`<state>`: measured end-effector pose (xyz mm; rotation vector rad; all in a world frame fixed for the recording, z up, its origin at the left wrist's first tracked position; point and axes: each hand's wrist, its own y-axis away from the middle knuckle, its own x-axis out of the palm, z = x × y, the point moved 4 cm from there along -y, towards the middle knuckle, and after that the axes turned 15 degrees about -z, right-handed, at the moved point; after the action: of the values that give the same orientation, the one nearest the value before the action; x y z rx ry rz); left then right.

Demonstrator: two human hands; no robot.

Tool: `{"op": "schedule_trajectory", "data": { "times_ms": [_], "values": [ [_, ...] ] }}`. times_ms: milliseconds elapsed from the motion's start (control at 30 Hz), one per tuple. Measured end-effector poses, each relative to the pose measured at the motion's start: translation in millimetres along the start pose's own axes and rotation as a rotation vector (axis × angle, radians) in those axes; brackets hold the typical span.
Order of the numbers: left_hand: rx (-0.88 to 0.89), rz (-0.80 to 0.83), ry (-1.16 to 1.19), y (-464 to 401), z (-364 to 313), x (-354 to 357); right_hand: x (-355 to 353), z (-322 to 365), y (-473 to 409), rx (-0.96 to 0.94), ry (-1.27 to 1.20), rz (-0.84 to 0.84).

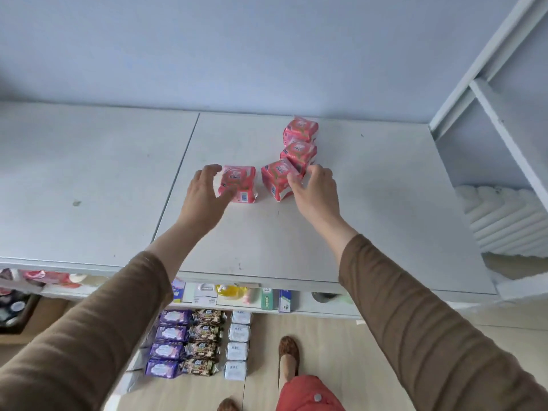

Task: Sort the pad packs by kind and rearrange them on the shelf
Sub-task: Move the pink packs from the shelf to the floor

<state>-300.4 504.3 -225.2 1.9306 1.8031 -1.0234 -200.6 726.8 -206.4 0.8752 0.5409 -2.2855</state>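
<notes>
On the white top of the shelf (pixel 370 203), a person in brown sleeves works four pink pad packs into order. The left hand (pixel 204 194) has its grip spread, fingers curved loosely against the left face of a lone pink pack (pixel 238 183), which lies just to the right of that hand, apart from the others; whether the fingers press it or only touch is hard to tell. The right hand (pixel 315 191) curls its grip round the near right corner of the front pack (pixel 278 179), which sits skewed, a corner turned toward the person. Directly beyond that hand, two more packs, the middle pack (pixel 299 154) and the back pack (pixel 301 130), run away from it in a file toward the wall, each touching the next.

The coming move, by the look of it, turns on the gap between the two hands: the lone pack lies left of the file, and the left hand is the nearer to push it across.

Below the hands, the lower tier holds purple packs (pixel 169 342), dark patterned packs (pixel 204 342) and pale packs (pixel 238 342) in separate columns. The white cubby unit (pixel 480 93) to the right of the right hand holds white rolls (pixel 504 215).
</notes>
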Motion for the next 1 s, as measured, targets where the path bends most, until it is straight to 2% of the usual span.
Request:
{"op": "schedule_trajectory", "data": {
  "times_ms": [133,300,433,600,733,800,867,1000],
  "values": [
    [-0.192,0.032,0.062,-33,7,19,29,1,-27,0.050,0.082,0.109],
    [-0.260,0.288,0.142,-36,17,34,53,-3,-26,0.011,0.056,0.191],
    [-0.285,0.328,0.170,-29,22,27,58,-2,-22,-0.021,-0.056,0.214],
    [-0.278,0.300,0.220,-8,16,13,47,-4,-4,0.024,-0.190,0.215],
    [-0.184,0.241,0.181,27,14,-5,26,-10,34,0.031,-0.356,0.151],
    [-0.181,0.223,0.244,53,15,-19,14,-14,64,0.066,-0.445,0.123],
    [-0.214,0.268,0.364,86,20,-38,1,-17,103,0.115,-0.543,0.113],
    [-0.255,0.459,0.570,162,39,-76,-26,-27,196,0.213,-0.760,0.099]
  ]
}}
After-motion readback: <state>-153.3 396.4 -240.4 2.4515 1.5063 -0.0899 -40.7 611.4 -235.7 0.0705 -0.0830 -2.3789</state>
